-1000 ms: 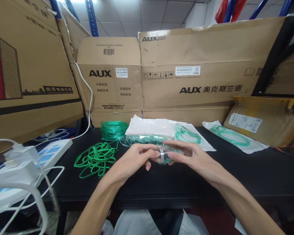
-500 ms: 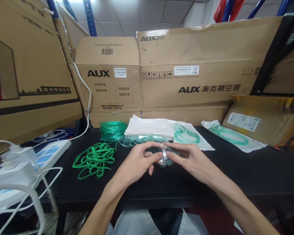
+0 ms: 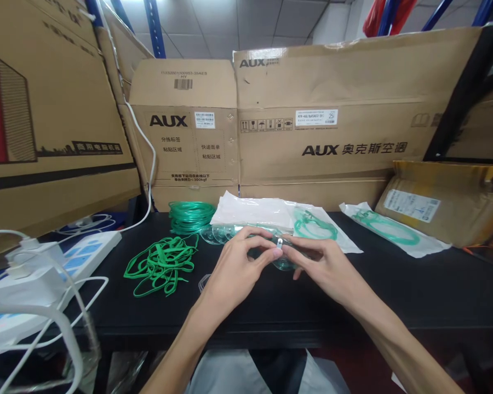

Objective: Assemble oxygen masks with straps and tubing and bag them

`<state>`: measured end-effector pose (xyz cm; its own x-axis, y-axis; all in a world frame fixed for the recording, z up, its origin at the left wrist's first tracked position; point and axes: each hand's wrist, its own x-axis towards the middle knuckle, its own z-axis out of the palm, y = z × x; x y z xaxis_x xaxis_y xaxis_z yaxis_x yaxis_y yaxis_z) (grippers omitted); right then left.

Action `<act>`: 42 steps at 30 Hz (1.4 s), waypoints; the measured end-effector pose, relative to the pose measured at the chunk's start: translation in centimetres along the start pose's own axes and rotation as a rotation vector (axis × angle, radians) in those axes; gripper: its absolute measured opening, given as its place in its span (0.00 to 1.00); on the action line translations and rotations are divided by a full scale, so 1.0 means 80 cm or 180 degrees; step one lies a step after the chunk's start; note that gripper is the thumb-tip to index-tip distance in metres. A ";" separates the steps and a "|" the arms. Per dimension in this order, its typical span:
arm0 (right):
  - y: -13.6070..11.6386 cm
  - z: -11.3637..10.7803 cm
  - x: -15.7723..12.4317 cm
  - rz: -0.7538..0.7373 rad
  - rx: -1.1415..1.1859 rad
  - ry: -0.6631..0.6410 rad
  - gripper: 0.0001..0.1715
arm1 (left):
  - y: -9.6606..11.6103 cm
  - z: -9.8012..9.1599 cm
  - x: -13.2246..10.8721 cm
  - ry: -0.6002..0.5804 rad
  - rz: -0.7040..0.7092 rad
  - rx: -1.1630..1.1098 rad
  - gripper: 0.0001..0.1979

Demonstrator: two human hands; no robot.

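Observation:
A clear green plastic mask (image 3: 285, 265) is held between both hands above the black table, mostly hidden by the fingers. On it a small silver metal strip (image 3: 280, 244) shows between the two thumbs. My left hand (image 3: 242, 257) pinches the mask from the left, its thumb tip at the strip. From the right, my right hand (image 3: 322, 257) is closed on it too, thumb and forefinger near the strip. Just behind my left hand lie several overlapping clear masks (image 3: 217, 234). A thin clear loop (image 3: 204, 282) rests beside the left wrist.
Green elastic cord (image 3: 162, 265) lies tangled at left, with coiled green tubing (image 3: 192, 218) behind. White pouches (image 3: 250, 210) and packed tubing (image 3: 388, 227) lie at the back. A power strip (image 3: 86, 251) with cables is far left; a taped carton (image 3: 447, 197) stands right.
The mask and its metal strip have turned in my hands, and less of the strip shows. My left hand has shifted slightly right and up. The clear loop beside the left wrist now shows.

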<state>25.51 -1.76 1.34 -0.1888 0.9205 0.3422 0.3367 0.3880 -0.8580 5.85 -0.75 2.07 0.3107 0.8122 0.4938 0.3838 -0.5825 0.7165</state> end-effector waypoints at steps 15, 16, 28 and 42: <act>-0.003 -0.004 -0.003 -0.0049 -0.0353 -0.0174 0.20 | -0.007 0.007 -0.001 -0.0014 -0.0047 0.0114 0.10; -0.003 -0.004 -0.003 -0.0077 -0.0363 -0.0154 0.20 | -0.007 0.008 0.000 -0.0005 -0.0030 0.0086 0.10; 0.007 -0.004 0.000 0.0103 -0.0083 -0.0102 0.25 | -0.006 0.004 0.001 -0.0103 0.0296 0.0077 0.08; -0.008 -0.010 -0.006 0.0068 0.0270 -0.0315 0.22 | -0.007 -0.009 -0.003 -0.0246 0.1283 0.0860 0.18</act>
<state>26.09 -2.39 2.03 -0.2740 0.9177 0.2877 0.2630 0.3592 -0.8954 4.96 -0.61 1.88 0.5406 0.5214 0.6602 0.4284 -0.8460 0.3174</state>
